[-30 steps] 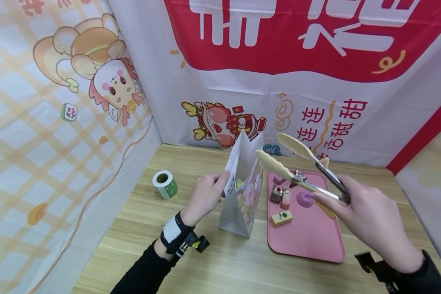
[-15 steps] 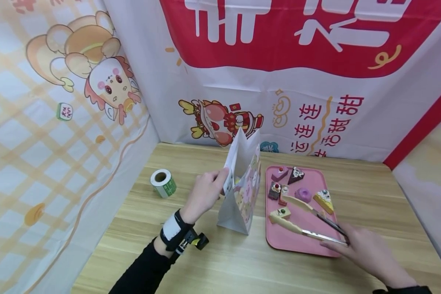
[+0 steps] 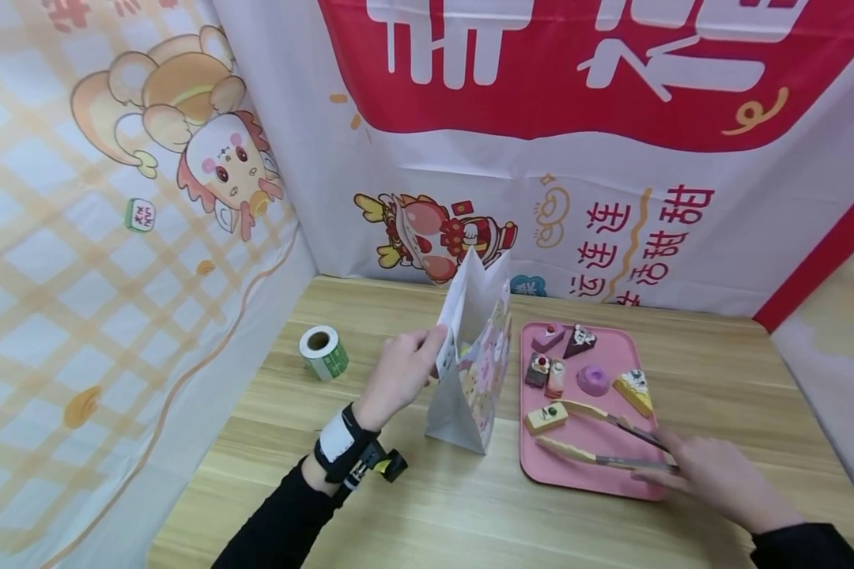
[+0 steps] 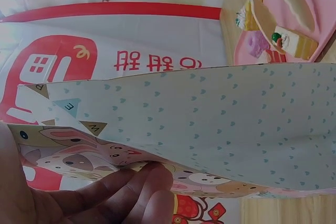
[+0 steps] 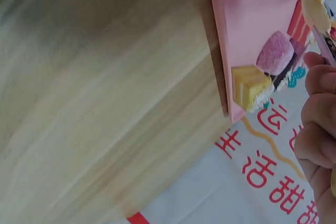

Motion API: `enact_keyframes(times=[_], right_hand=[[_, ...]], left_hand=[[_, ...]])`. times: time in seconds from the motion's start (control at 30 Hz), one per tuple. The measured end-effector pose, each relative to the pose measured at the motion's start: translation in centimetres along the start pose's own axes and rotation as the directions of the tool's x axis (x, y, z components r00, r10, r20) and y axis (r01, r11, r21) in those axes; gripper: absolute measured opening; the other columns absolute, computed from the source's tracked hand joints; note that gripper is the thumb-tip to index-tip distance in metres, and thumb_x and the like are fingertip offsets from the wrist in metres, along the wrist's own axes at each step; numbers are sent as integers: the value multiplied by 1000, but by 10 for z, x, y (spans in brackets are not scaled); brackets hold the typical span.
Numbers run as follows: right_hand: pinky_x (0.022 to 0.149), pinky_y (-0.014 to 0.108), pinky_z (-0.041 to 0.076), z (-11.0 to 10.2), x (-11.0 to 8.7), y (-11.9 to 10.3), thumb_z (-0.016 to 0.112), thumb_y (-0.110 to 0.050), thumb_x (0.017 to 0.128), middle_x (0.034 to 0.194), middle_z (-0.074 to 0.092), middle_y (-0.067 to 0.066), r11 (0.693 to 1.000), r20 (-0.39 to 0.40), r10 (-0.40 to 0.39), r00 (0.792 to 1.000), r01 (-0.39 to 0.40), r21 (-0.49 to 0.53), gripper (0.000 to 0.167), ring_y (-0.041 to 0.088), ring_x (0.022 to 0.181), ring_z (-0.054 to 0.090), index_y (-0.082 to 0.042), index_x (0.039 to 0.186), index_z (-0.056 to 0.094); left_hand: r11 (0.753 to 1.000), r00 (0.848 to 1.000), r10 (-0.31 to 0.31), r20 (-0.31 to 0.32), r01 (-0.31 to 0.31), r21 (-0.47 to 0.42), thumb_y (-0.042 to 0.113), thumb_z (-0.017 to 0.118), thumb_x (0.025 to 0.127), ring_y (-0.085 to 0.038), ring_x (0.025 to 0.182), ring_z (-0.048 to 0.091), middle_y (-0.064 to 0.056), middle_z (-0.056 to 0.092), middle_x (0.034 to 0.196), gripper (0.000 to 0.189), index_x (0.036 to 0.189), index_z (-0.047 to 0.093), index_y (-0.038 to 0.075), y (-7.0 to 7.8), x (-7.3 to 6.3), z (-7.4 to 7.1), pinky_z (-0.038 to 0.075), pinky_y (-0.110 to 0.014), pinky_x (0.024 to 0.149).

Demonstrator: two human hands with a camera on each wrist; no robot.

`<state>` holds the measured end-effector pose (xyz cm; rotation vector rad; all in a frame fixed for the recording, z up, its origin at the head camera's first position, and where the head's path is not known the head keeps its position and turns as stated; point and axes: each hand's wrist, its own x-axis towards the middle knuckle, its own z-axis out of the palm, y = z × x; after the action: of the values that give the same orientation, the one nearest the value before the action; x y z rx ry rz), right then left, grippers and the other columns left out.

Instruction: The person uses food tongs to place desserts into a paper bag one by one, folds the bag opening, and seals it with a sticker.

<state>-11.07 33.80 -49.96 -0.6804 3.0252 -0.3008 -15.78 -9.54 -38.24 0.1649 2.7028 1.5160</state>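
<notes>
My left hand (image 3: 403, 371) pinches the top edge of a white paper bag (image 3: 462, 403) with a printed front. In the left wrist view its curled fingers (image 4: 142, 182) lie against the bag's animal print. With my right hand (image 3: 719, 478) I hold metal tongs (image 3: 629, 461) with cream-coloured tips, low over a pink tray (image 3: 591, 490). The tongs' arms are spread, one tip at the far side of a rectangular cream cake slice (image 3: 546, 417), the other on its near side. In the right wrist view, my right hand (image 5: 320, 114) shows only partly.
Also on the tray are a purple ring-shaped cake (image 3: 594, 380), a yellow cake wedge (image 3: 634, 390), a chocolate wedge (image 3: 580, 340) and several other small cakes. A roll of green labels (image 3: 324, 353) stands left of the bag. A printed cloth (image 3: 413, 174) hangs behind the table.
My right hand has brought the tongs down from above the tray's far end to its near part, around the cream cake slice. The left hand stays at the bag.
</notes>
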Motion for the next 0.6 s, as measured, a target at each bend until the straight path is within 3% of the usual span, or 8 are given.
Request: enact_keyframes(times=[0.1,0.33,0.6], right_hand=[[50,33,39,4,-3,1,68,-67,77,67,44,-10,1000,25,7,1000,-8,7,58,9,58,42,-14,98,59],[48,32,37,7,-10,1,74,-63,76,64,41,-13,999,-46,-19,999,18,-29,51,6,55,39,-18,91,57],[49,33,36,7,-5,-1,67,-69,77,63,40,-8,999,28,35,999,-34,-24,59,10,55,40,-15,97,57]], left_hand=[[1000,1000,-3,3,3,-7,57,38,101,-27,69,63,-2,66,73,58,104,73,10,0,1,1,50,-37,57],[1000,1000,1,1,-1,-23,55,39,101,-28,67,63,-3,66,72,57,102,73,9,-2,2,2,51,-37,56],[1000,1000,-7,5,7,-29,57,38,101,-30,69,63,-5,65,73,60,104,73,9,-3,3,3,52,-36,56]])
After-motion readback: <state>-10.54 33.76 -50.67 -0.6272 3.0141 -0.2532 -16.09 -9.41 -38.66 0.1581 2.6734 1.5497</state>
